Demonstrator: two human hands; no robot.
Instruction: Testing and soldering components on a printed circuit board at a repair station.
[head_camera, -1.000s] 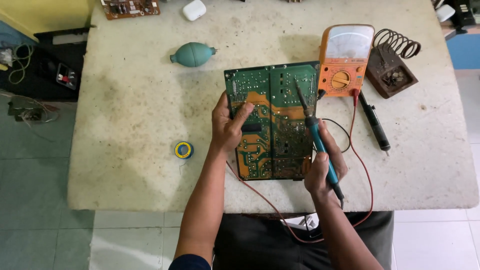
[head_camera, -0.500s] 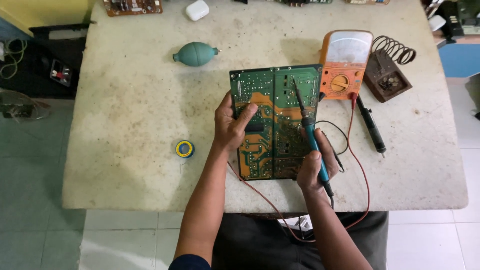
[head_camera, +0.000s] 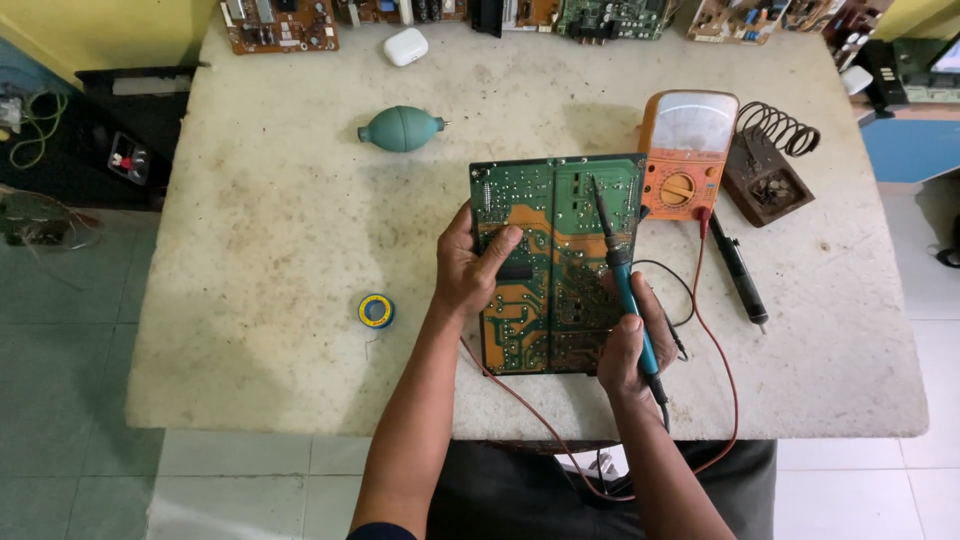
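— What are the hands doing?
— The left hand (head_camera: 470, 272) is gripping the green circuit board (head_camera: 555, 262) lying mid-tabletop (head_camera: 250, 250); the right hand (head_camera: 628, 345) is pinching a teal soldering iron (head_camera: 620, 268) — tip touching the board

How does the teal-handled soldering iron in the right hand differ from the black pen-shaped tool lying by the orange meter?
The teal-handled soldering iron is gripped by the right hand, while the black pen-shaped tool lies untouched on the stone table. The iron's tip rests over the green circuit board, which the left hand steadies; the black tool lies off the board beside a red lead. Both are slim and rod-shaped.
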